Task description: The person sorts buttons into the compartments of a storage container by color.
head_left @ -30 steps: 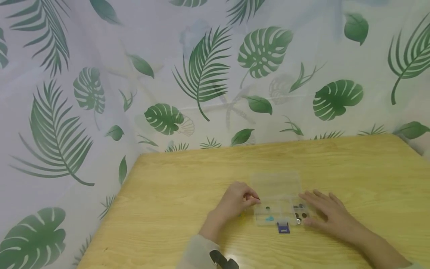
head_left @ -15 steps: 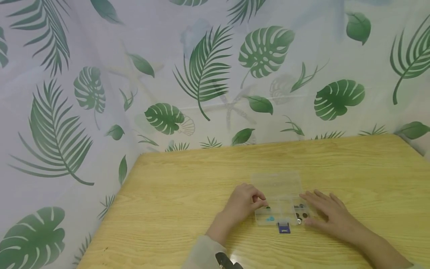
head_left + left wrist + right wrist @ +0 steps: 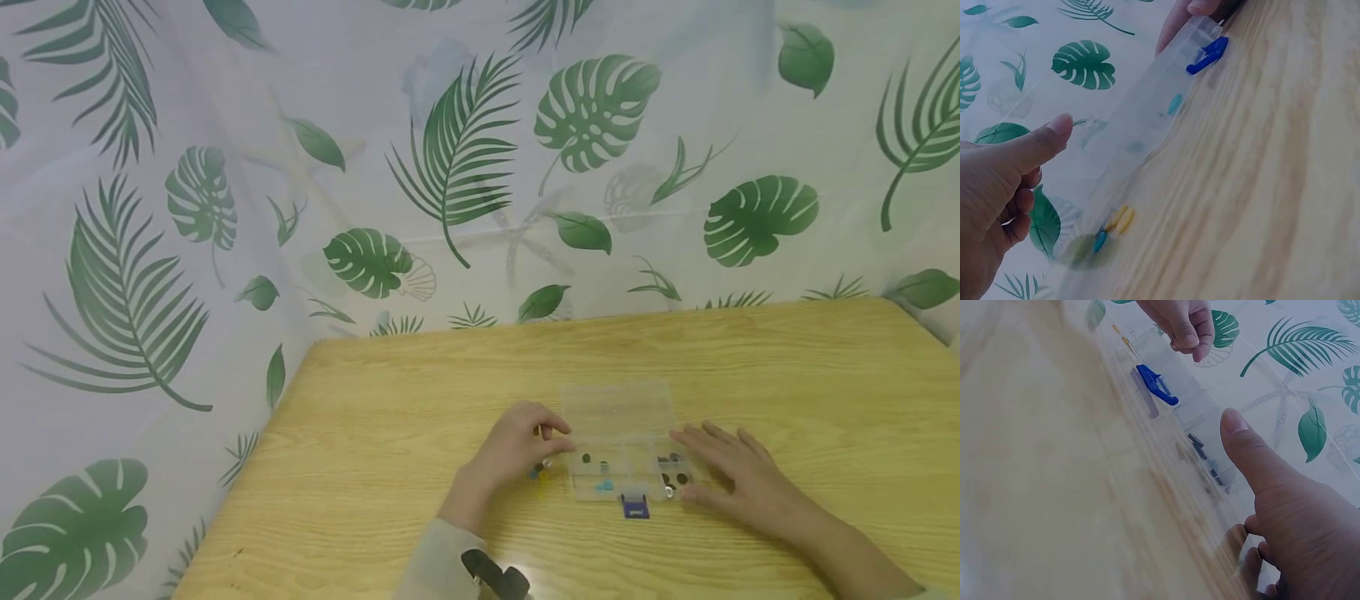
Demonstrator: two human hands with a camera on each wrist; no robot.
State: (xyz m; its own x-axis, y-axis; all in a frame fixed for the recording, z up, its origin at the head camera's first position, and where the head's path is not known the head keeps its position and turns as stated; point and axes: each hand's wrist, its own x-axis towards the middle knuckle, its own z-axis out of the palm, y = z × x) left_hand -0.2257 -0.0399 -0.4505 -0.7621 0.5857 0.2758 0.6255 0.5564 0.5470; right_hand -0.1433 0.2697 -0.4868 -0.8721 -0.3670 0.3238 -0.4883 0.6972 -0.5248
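A clear plastic compartment box [image 3: 639,467] lies with its lid raised back and a blue latch [image 3: 635,507] at its front. My left hand [image 3: 512,446] hovers at the box's left edge; its thumb and index finger stand apart, with nothing visible between them. Beneath and beside it lie small round button-like pieces [image 3: 1124,220], yellow, blue and dark. In the left compartments are small dark green pieces [image 3: 586,458] and light blue pieces [image 3: 604,486]. My right hand [image 3: 738,471], fingers extended, rests along the box's right side, near compartments with several dark round pieces [image 3: 682,479].
The box stands on a wood-grain table [image 3: 405,400]. Behind the table hangs a white cloth [image 3: 480,167] printed with green leaves. A black band [image 3: 487,571] sits on the left sleeve.
My left hand moved right over the back left compartment, then drew back left. Another small piece now shows in that compartment. The right hand stayed in place.
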